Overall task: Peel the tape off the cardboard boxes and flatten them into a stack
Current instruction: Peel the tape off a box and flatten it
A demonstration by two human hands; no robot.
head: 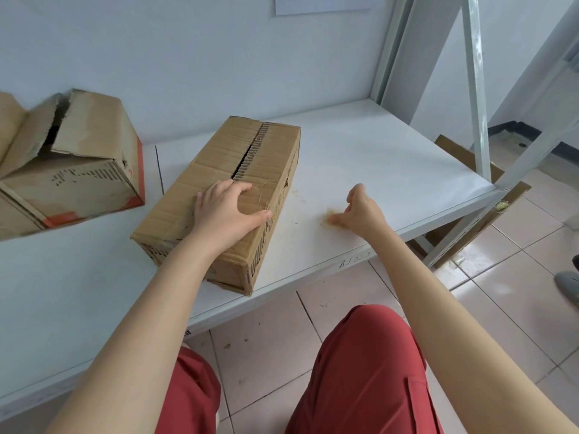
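Cardboard box (225,151) sits on white worktop (360,145), the widest surface, running under and past both hands. Tiled floor (266,333) below the forearms, red trousers (369,371) between them. Metal rack (473,73) uprights rise beyond and right of the right hand (360,211), with flat cardboard (463,158) leaning on the floor behind them.

Second box (84,180) well to the left of the left hand (230,208), apart from the first box. Its top flaps are torn and open, and it has orange-red corners at its base.

First box is long and closed, lying angled away from the person, near end at the worktop's front edge. Its top centre seam gapes just past the left fingertips, with bare corrugation showing along it.

Left hand lies palm-down on the box top near the middle, fingers spread and released, thumb at the box's right top edge, grasping nothing. Right hand is on the worktop just right of the box, not touching it, fingers curled. Its tip rests on a tan scrap (327,218), fuzzy and blurred; cannot tell whether it pinches the scrap or only presses it
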